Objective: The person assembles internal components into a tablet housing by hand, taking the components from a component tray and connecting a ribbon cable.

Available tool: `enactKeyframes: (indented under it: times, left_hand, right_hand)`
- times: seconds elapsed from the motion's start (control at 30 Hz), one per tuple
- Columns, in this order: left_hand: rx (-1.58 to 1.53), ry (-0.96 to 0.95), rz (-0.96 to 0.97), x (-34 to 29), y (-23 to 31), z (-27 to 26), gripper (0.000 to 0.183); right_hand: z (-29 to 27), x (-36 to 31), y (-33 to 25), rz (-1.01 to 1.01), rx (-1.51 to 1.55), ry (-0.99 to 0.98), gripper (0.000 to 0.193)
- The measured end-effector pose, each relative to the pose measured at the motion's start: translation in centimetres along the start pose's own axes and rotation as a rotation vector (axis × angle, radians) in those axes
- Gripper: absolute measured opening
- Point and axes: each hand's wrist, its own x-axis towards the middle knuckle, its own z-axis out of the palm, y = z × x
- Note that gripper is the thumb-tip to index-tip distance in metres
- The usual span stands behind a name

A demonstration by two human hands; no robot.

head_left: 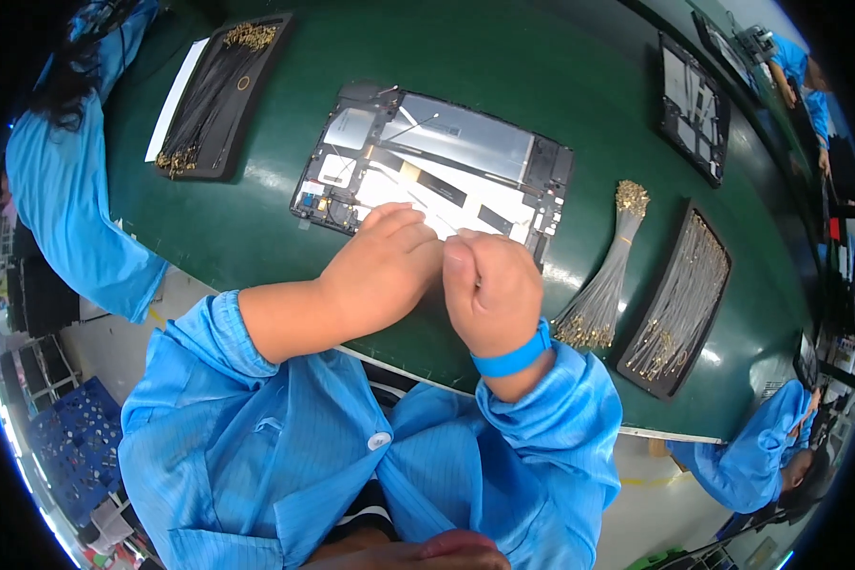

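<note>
An opened tablet (461, 142) lies on the green table in front of me, its silvery battery, white panels and small circuit boards showing. My left hand (382, 271) is at its near edge, fingers curled inward and their tips partly hidden. Right beside it, my right hand (492, 290), with a blue band on the wrist, is closed with thumb and forefinger pinched together. A thin line like a cable runs over the tablet toward the fingers. Whatever is between the fingertips of either hand is too small or hidden to make out.
A bundle of thin grey cables (619, 247) with gold-coloured ends lies to the right, beside a black tray (627, 363) of similar cables. Another black tray (220, 152) of dark cables is at the far left. A second opened device (693, 104) lies far right. Blue-sleeved people (76, 204) sit nearby.
</note>
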Motion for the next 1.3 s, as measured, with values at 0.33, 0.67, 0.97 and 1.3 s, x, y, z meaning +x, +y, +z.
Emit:
enactKeyframes:
  times: [0.33, 0.67, 0.97, 1.3]
  left_hand:
    - [0.140, 0.287, -0.599, 0.3, -7.6, -6.0, 0.022]
    - [-0.559, 0.224, -0.868, -1.3, -9.8, -4.8, 0.040]
    - [-0.716, 0.572, -0.831, 0.4, -11.4, -3.3, 0.049]
    - [-0.400, 0.460, -0.662, 0.8, -11.7, -4.0, 0.028]
  right_hand:
    - [-4.2, 0.6, 1.4, 1.070, 0.768, 0.441, 0.042]
    - [-4.7, -1.4, 1.2, 1.357, 0.698, -0.336, 0.033]
    - [-0.4, 10.9, 2.3, 1.145, 0.678, -0.014, 0.033]
    - [3.1, 20.2, 9.8, 0.966, 0.827, 0.348, 0.065]
